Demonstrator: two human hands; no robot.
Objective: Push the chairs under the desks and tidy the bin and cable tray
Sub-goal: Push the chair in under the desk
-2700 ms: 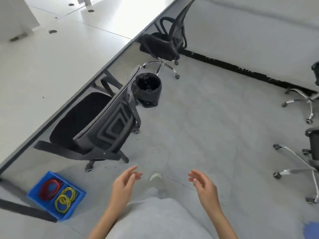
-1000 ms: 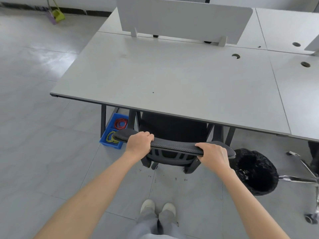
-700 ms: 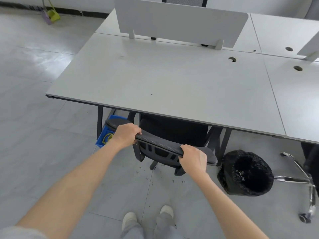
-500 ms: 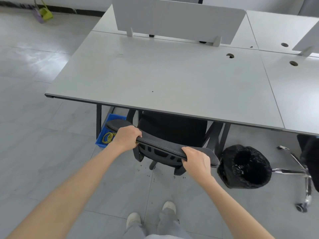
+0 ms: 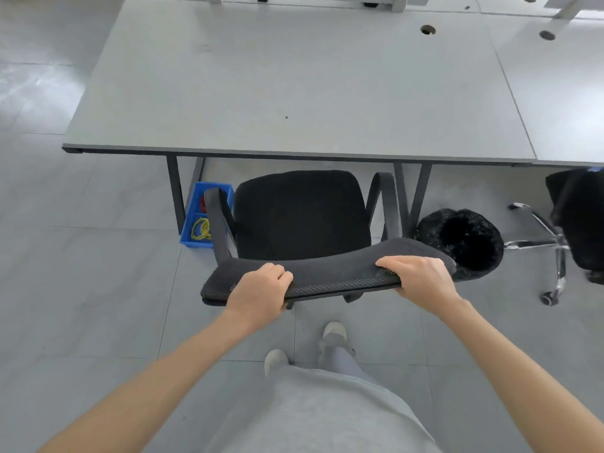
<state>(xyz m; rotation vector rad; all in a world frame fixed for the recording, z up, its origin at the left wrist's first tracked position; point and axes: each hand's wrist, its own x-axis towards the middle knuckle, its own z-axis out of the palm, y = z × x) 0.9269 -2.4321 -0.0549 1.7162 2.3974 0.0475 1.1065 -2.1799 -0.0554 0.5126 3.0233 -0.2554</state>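
While both hands grip chair [image 5: 300, 217] | seat now clear of desk [image 5: 294, 93]

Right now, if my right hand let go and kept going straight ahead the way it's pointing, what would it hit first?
Likely the desk front edge. The right hand grips the chair backrest pointing toward it; only the lower seat lies between, though depth is unclear.

Single head cam, wide-angle, looks forward and steeply down. Near: hands [image 5: 340, 286], chair back [image 5: 327, 273]. Worktop [image 5: 294, 86] beyond; feet at bottom centre.
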